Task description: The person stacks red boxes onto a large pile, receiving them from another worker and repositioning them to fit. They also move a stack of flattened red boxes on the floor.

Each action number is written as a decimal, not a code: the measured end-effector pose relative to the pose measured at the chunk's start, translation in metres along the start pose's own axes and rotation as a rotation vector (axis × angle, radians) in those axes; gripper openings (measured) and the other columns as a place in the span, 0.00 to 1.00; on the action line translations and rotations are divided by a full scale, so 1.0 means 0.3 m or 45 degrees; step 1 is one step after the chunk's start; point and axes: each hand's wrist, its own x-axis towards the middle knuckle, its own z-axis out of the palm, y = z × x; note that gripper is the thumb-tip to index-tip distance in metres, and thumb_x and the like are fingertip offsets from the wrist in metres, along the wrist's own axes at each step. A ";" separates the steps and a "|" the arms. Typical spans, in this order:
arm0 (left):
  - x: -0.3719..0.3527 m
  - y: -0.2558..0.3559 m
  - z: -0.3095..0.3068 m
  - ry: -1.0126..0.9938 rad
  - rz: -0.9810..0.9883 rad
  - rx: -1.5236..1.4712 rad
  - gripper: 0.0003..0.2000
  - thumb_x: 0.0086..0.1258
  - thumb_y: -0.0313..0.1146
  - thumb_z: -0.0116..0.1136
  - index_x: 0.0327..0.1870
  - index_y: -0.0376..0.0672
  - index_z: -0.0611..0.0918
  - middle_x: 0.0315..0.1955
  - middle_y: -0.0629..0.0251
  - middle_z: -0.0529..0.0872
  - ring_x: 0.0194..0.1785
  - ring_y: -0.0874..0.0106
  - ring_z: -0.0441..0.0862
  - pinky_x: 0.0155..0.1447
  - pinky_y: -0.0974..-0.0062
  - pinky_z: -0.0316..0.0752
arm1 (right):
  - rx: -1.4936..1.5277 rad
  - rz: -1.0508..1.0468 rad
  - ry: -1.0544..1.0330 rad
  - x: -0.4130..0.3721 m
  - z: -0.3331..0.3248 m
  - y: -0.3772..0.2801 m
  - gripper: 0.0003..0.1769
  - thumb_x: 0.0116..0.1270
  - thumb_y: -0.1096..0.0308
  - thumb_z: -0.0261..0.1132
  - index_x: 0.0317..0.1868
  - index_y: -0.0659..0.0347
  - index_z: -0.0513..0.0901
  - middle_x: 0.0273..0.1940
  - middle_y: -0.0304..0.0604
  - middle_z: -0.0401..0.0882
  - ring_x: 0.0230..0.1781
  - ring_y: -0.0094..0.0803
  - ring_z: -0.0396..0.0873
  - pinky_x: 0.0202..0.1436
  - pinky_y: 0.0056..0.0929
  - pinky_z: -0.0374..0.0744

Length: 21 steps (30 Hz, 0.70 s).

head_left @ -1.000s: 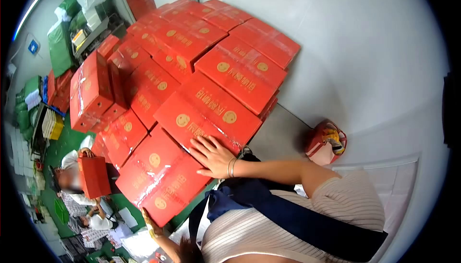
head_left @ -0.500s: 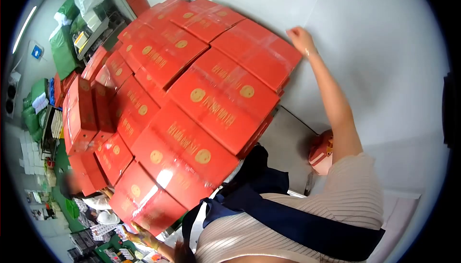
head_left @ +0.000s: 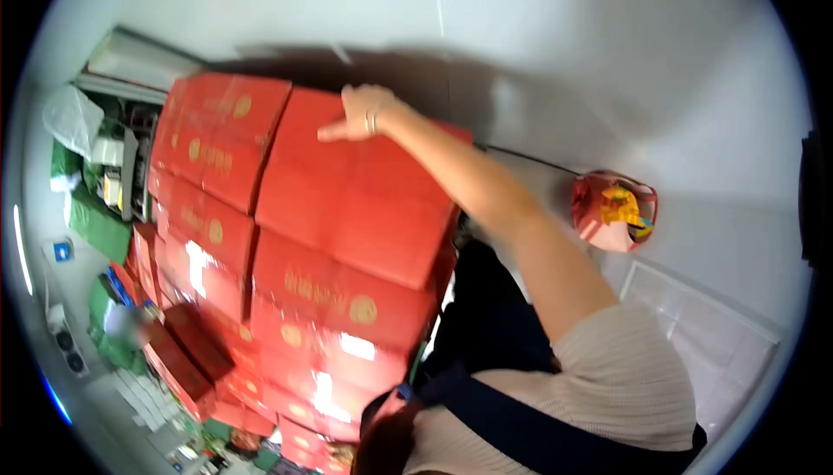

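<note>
My right hand [head_left: 360, 115] lies on the back edge of a large red carton [head_left: 347, 184] at the top of a stack, its thumb spread out and its fingers bent near the edge. A thin bracelet circles the wrist. Below and beside that carton are several red cartons with gold print [head_left: 325, 288], some under shiny clear tape. At the bottom edge, a small yellowish patch [head_left: 341, 453] beside the lower cartons may be part of my left hand; its fingers cannot be made out.
A pale wall [head_left: 555, 58] rises behind the stack. On the right hangs or stands a red bag [head_left: 599, 210] with yellow contents. Green bundles [head_left: 97, 223] and a shelf are at the left. A person's blurred head [head_left: 126, 323] shows beyond the cartons at the lower left.
My right hand has moved left from beside the wall onto the top carton. The view has turned, and the stack appears at a different angle. My left hand has largely gone from sight.
</note>
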 end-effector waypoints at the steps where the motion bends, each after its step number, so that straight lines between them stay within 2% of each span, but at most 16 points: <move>1: -0.002 0.009 0.041 -0.021 -0.004 -0.010 0.35 0.72 0.56 0.54 0.73 0.45 0.64 0.68 0.58 0.69 0.67 0.59 0.70 0.67 0.57 0.70 | 0.008 -0.011 0.072 -0.017 0.006 0.001 0.54 0.52 0.25 0.65 0.58 0.73 0.75 0.53 0.61 0.81 0.55 0.52 0.81 0.58 0.43 0.79; 5: 0.010 0.060 0.116 -0.104 -0.070 0.014 0.35 0.72 0.56 0.54 0.73 0.45 0.64 0.68 0.58 0.70 0.66 0.59 0.70 0.67 0.57 0.70 | 0.201 0.122 -0.197 -0.046 -0.006 -0.002 0.50 0.58 0.29 0.63 0.59 0.72 0.73 0.54 0.61 0.81 0.57 0.51 0.79 0.60 0.43 0.78; 8: 0.003 0.068 0.136 -0.127 -0.152 0.012 0.35 0.72 0.56 0.54 0.73 0.44 0.65 0.68 0.58 0.70 0.66 0.59 0.71 0.67 0.57 0.70 | 0.265 0.097 -0.149 -0.019 0.015 0.031 0.47 0.62 0.31 0.61 0.60 0.72 0.73 0.54 0.59 0.81 0.60 0.49 0.78 0.61 0.42 0.76; 9: 0.000 0.063 0.142 -0.132 -0.181 0.011 0.35 0.72 0.56 0.54 0.73 0.44 0.65 0.67 0.58 0.70 0.66 0.59 0.71 0.67 0.57 0.70 | 0.250 0.085 -0.149 -0.015 0.004 0.075 0.47 0.62 0.31 0.61 0.60 0.72 0.73 0.54 0.59 0.81 0.60 0.49 0.78 0.61 0.42 0.76; 11: 0.010 0.054 0.141 -0.131 -0.206 0.004 0.35 0.72 0.56 0.54 0.73 0.44 0.65 0.67 0.58 0.70 0.66 0.59 0.71 0.67 0.57 0.70 | 0.703 -0.290 0.119 -0.042 -0.021 0.201 0.45 0.65 0.34 0.61 0.62 0.72 0.72 0.53 0.61 0.82 0.58 0.48 0.80 0.60 0.39 0.77; 13: 0.008 0.040 0.116 -0.128 -0.249 0.011 0.35 0.72 0.57 0.54 0.72 0.44 0.65 0.67 0.58 0.71 0.66 0.59 0.71 0.66 0.57 0.70 | 0.771 -0.274 0.136 -0.015 -0.087 0.419 0.45 0.69 0.37 0.58 0.66 0.75 0.68 0.58 0.64 0.78 0.63 0.48 0.76 0.65 0.40 0.74; 15: 0.005 0.025 0.099 -0.112 -0.279 0.025 0.35 0.72 0.57 0.54 0.72 0.43 0.65 0.67 0.58 0.71 0.66 0.59 0.71 0.66 0.57 0.70 | 1.093 -0.131 -0.133 -0.018 -0.210 0.547 0.44 0.72 0.40 0.55 0.69 0.75 0.64 0.63 0.65 0.73 0.63 0.49 0.75 0.67 0.41 0.72; 17: -0.002 0.020 0.084 -0.086 -0.319 0.029 0.35 0.72 0.57 0.54 0.72 0.43 0.65 0.67 0.58 0.71 0.65 0.59 0.71 0.66 0.58 0.71 | 0.946 -0.173 -0.003 -0.006 -0.140 0.519 0.41 0.75 0.41 0.53 0.67 0.76 0.66 0.65 0.65 0.70 0.63 0.52 0.73 0.66 0.44 0.72; 18: -0.011 0.017 0.067 -0.076 -0.347 0.031 0.35 0.72 0.57 0.54 0.72 0.43 0.65 0.66 0.58 0.71 0.65 0.59 0.71 0.66 0.58 0.71 | 0.768 -0.392 -0.057 0.001 -0.069 0.455 0.43 0.73 0.39 0.52 0.69 0.75 0.64 0.67 0.66 0.67 0.64 0.55 0.72 0.66 0.47 0.72; 19: -0.018 0.015 0.058 -0.058 -0.374 0.031 0.35 0.72 0.57 0.54 0.72 0.43 0.66 0.66 0.58 0.71 0.65 0.59 0.71 0.66 0.58 0.71 | 0.429 -0.412 -0.387 -0.044 -0.071 0.339 0.49 0.71 0.35 0.53 0.73 0.73 0.58 0.73 0.67 0.56 0.73 0.59 0.59 0.74 0.47 0.62; 20: -0.025 0.015 0.052 -0.041 -0.395 0.029 0.35 0.72 0.57 0.54 0.72 0.42 0.66 0.66 0.58 0.71 0.65 0.58 0.72 0.66 0.58 0.71 | 1.016 -0.457 -0.516 -0.023 0.103 0.362 0.56 0.67 0.31 0.55 0.76 0.71 0.51 0.76 0.66 0.48 0.78 0.59 0.45 0.80 0.48 0.48; 21: -0.032 0.017 0.048 -0.028 -0.412 0.030 0.35 0.72 0.57 0.53 0.72 0.42 0.66 0.66 0.58 0.72 0.65 0.58 0.72 0.66 0.58 0.71 | 1.085 -0.499 -0.601 -0.001 0.094 0.367 0.58 0.66 0.31 0.57 0.77 0.70 0.46 0.78 0.65 0.43 0.80 0.57 0.35 0.81 0.49 0.40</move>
